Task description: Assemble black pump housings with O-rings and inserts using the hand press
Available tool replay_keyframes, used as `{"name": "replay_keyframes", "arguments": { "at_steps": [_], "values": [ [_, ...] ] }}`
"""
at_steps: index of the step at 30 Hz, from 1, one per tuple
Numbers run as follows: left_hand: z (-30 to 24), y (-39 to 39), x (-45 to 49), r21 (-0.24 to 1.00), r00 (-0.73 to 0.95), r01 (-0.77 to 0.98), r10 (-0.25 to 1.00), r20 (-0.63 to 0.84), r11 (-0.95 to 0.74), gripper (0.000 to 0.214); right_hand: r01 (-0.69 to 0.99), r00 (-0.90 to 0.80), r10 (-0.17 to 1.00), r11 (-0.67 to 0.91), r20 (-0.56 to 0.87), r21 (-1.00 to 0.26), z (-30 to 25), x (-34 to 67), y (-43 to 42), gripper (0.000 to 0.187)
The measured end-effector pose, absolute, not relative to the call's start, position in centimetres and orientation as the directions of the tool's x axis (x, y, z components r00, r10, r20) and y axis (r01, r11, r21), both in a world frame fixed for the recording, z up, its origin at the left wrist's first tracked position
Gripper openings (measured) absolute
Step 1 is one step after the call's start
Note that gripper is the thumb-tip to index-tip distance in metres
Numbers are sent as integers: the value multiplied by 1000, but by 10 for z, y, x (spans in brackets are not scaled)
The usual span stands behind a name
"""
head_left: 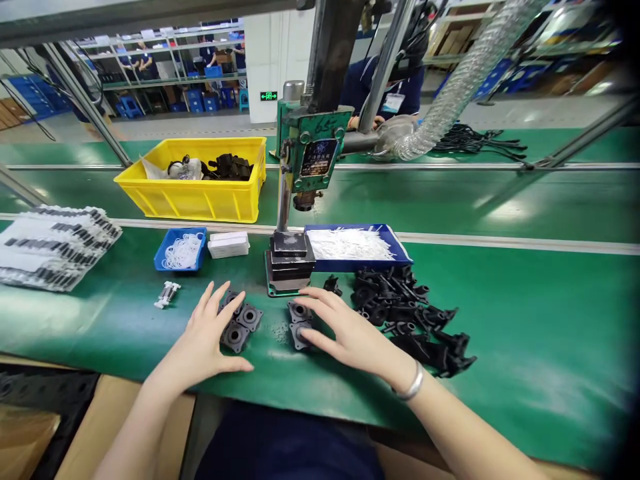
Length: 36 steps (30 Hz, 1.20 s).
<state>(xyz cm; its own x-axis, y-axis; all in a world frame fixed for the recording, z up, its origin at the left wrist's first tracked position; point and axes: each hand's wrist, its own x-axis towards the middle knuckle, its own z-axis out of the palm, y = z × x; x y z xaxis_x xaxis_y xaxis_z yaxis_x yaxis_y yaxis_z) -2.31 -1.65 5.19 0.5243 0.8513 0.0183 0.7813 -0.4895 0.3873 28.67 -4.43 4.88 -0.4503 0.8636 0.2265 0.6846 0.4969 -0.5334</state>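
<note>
My left hand point(210, 333) is open, its fingers spread around a small group of black square plastic parts with round centre holes point(249, 317). Thumb and fingertips are apart, and the parts lie flat on the green mat. Opposite it, my right hand point(340, 327) reaches over two similar black square parts point(300, 311), fingers stretched and fingertips touching or just above them. Just behind both hands stands the hand press with its green head point(315, 150) and black base block point(290, 263). To the right of my right hand lies a heap of black plastic parts point(395, 300).
Behind the hands are a blue tray of white strips point(350, 243), a small blue bin of white rings point(183, 252), a white block point(229, 245) and a yellow crate point(195, 197). Stacked white-and-grey pieces point(55, 247) lie far left. A person point(410, 87) is across the bench.
</note>
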Motion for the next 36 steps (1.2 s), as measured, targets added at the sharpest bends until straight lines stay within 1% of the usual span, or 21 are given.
{"name": "replay_keyframes", "arguments": {
  "at_steps": [1,2,4,6,9,13,17,19,21,23,25,27,28,30,32,34,36],
  "values": [
    [54,-11,-30,398,573,752,820,-2,-525,114,690,-433,871,485,232,-537,47,287,-41,35],
    [55,-6,-34,404,612,726,790,-10,-557,114,691,-421,877,476,232,-544,45,286,-37,29],
    [53,3,-35,402,676,676,737,-3,-618,108,675,-431,875,475,219,-564,41,287,-29,25],
    [47,8,-30,400,708,643,706,15,-654,100,638,-480,853,501,206,-585,38,288,-21,24],
    [39,7,-21,400,700,640,713,49,-656,92,603,-521,836,503,173,-618,39,291,-16,22],
    [34,-2,-12,376,696,647,715,66,-663,91,577,-529,842,449,106,-682,41,294,-16,12],
    [32,-11,0,358,687,654,721,87,-667,91,555,-548,827,472,127,-685,39,294,-17,9],
    [31,-15,7,347,677,662,729,103,-664,92,569,-565,811,514,149,-641,38,293,-18,16],
    [29,-18,13,339,664,671,738,120,-659,93,617,-564,811,539,155,-573,37,292,-20,26],
    [27,-21,20,325,645,688,752,136,-649,92,693,-512,842,521,168,-499,37,291,-22,27],
    [24,-24,26,303,617,715,772,152,-630,91,770,-437,879,476,193,-425,36,290,-23,21],
    [21,-28,31,279,580,747,796,171,-604,91,863,-348,914,399,206,-310,35,287,-24,19],
    [20,-29,34,271,563,760,807,180,-591,91,910,-300,932,344,205,-232,34,285,-25,23],
    [19,-32,39,259,534,781,822,198,-569,89,974,-200,959,217,198,-65,34,280,-25,37],
    [18,-34,44,253,515,792,831,210,-555,87,990,-142,971,135,190,49,34,274,-24,48],
    [18,-35,49,252,504,799,837,215,-546,87,990,-127,975,113,182,87,35,267,-24,53],
    [18,-36,52,250,499,804,840,211,-540,88,990,-125,977,110,175,91,35,262,-25,55]
  ]
}}
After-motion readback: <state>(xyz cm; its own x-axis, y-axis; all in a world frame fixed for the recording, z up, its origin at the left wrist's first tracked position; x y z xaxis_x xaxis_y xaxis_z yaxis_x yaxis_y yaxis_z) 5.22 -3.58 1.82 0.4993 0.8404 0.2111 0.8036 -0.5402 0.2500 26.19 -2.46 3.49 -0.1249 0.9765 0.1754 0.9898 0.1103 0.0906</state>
